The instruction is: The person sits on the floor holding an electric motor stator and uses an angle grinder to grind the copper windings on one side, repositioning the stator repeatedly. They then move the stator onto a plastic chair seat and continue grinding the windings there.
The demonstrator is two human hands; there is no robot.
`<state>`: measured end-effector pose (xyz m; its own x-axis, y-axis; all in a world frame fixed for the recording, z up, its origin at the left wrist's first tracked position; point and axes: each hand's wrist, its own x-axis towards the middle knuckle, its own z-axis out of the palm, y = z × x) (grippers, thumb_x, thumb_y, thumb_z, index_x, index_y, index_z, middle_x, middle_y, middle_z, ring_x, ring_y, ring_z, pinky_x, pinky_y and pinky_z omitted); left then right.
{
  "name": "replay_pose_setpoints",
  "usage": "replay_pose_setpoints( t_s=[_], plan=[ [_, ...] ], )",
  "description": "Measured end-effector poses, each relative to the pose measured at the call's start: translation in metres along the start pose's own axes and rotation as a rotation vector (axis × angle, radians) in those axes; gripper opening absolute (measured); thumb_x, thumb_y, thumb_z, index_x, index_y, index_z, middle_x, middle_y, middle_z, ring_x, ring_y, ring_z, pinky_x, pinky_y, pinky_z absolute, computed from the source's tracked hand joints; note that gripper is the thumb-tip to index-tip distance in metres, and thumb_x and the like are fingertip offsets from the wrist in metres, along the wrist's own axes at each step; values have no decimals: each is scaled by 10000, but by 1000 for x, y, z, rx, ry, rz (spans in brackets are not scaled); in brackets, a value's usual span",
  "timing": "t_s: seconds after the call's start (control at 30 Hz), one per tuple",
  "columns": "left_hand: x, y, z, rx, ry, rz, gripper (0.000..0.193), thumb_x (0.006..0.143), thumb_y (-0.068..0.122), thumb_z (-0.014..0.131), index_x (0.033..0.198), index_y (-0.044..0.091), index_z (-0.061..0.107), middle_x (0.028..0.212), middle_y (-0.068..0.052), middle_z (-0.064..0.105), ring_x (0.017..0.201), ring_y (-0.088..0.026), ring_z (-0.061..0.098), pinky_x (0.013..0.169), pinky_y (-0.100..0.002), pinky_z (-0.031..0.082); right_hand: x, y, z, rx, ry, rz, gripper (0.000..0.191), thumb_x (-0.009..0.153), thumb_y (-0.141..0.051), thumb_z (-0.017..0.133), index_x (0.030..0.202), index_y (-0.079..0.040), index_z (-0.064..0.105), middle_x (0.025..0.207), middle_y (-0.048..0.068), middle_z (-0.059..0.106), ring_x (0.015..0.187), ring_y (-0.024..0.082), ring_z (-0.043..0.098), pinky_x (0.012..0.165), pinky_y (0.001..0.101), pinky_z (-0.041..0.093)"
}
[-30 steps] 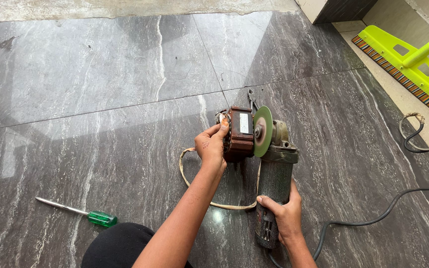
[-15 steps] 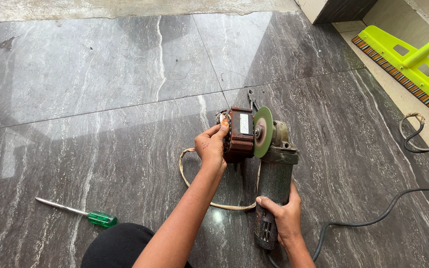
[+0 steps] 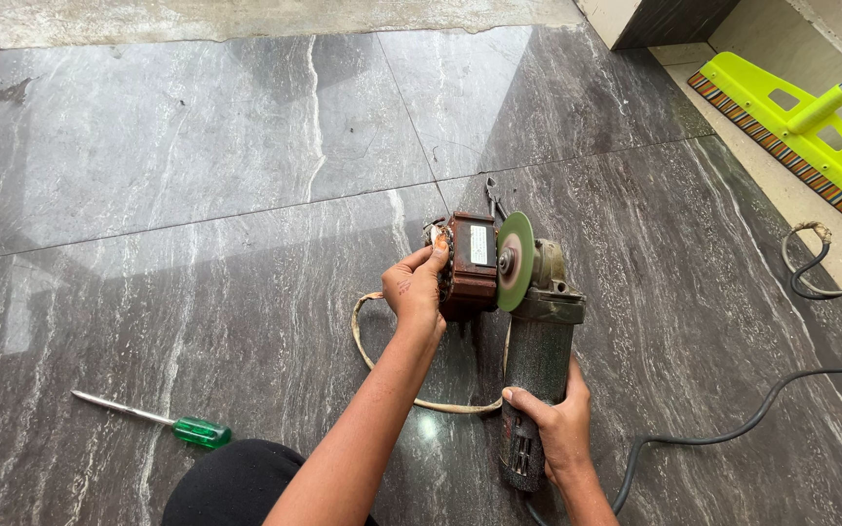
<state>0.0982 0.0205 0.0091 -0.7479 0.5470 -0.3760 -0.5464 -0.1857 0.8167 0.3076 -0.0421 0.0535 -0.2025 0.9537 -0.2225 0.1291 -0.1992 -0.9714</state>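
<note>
Now | left hand fingers curled, pinning brown motor core on dark tile floor beside green disc | right hand wrapped round angle grinder body | core looks heavy, rigid; hold by steel sides, away from windings.

Glossy dark marble-tile floor with green-handled screwdriver, black cable, lime-green broom head.

Left hand, right hand clenched

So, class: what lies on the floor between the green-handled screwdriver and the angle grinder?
In the head view, the left forearm and a loop of pale cord lie between the screwdriver and the angle grinder.
</note>
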Motion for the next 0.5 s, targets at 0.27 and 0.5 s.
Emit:
replay_pose_setpoints(
  t_s=[0.27, 0.5],
  plan=[
    [0, -1, -1, -3, 7, -5, 212, 831, 88, 811, 1014, -18, 806, 872, -115, 792, 706, -129, 700, 659, -274, 583, -1, 1, 0, -5, 1, -9, 580, 642, 0, 745, 1199, -2, 583, 865, 119, 697, 633, 187, 711, 549, 327, 623],
    [4, -6, -1, -68, -21, 2, 224, 832, 98, 816, 1016, -29, 802, 882, -110, 785, 706, -127, 682, 657, -281, 570, -2, 0, 0, 31, -5, -45, 601, 637, 6, 759, 1210, -26, 580, 875, 94, 700, 640, 151, 711, 552, 291, 617]
  ],
)
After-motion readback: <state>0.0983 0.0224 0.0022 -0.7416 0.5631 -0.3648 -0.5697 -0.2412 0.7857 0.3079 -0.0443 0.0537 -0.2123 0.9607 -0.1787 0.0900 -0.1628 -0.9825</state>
